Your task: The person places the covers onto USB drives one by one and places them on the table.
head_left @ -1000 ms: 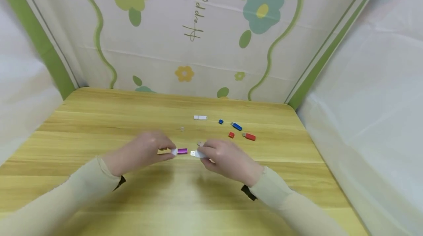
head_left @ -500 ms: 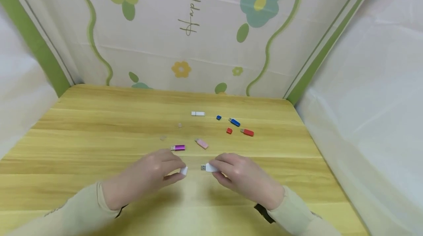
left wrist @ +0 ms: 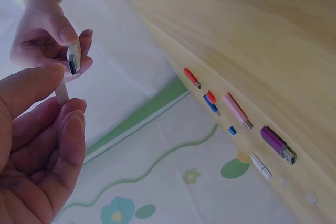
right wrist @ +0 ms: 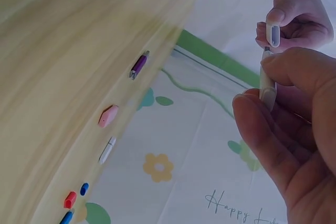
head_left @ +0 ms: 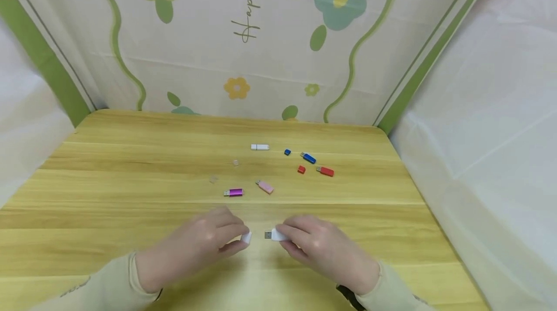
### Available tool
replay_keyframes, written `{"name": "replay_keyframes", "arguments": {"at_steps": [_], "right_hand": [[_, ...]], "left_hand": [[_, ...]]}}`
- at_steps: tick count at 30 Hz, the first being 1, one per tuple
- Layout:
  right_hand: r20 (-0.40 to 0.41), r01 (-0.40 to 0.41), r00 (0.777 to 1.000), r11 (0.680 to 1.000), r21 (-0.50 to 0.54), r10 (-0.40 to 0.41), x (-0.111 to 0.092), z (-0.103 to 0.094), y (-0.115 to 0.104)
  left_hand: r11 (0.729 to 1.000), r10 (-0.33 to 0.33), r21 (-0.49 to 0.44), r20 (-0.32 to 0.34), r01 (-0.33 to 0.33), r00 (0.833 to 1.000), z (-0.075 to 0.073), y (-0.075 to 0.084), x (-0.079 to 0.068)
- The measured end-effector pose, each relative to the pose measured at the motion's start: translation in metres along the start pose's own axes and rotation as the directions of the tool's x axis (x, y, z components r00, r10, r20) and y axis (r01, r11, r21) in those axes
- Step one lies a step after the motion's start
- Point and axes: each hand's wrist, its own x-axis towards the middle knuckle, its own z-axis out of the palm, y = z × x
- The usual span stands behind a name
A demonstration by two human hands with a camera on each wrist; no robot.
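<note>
My left hand [head_left: 200,243] pinches a white cap [head_left: 246,238] between thumb and fingers. Facing it, my right hand [head_left: 324,248] pinches the body of a white USB stick [head_left: 278,235], whose bare metal plug points left at the cap. A small gap separates plug and cap. In the right wrist view the cap [right wrist: 273,34] shows its hollow mouth. The left wrist view shows the plug [left wrist: 73,65] bare. Beyond the hands lie a purple USB stick [head_left: 236,193] and a pink USB stick [head_left: 265,186], both uncapped.
Farther back on the wooden table [head_left: 152,156] lie a capped white USB stick [head_left: 260,147], a blue stick [head_left: 308,158] with its blue cap [head_left: 287,152], and a red stick [head_left: 325,171] with its red cap [head_left: 301,170]. Two small clear caps [head_left: 235,162] lie left of these.
Both hands have drawn back toward the near edge with the white cap and white USB stick, uncovering the purple and pink sticks. The view has tilted down slightly.
</note>
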Motion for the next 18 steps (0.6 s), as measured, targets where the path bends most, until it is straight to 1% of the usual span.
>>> {"name": "replay_keyframes", "arguments": {"at_steps": [5,10,18], "right_hand": [[-0.01,0.003,1.0,1.0,0.015,-0.003,-0.004,0.002,-0.003],[-0.038,0.008,0.999,1.0,0.028,-0.007,-0.004,0.005,-0.007],[-0.048,0.007,0.999,0.999,0.04,-0.005,-0.004,0.009,-0.012]], "left_hand": [[1.0,-0.019,-0.02,0.021,0.019,1.0,0.003,0.003,-0.001],[1.0,-0.011,-0.024,0.014,0.011,1.0,0.006,0.005,-0.001],[1.0,0.004,0.016,0.007,-0.004,1.0,0.009,0.007,0.001]]}}
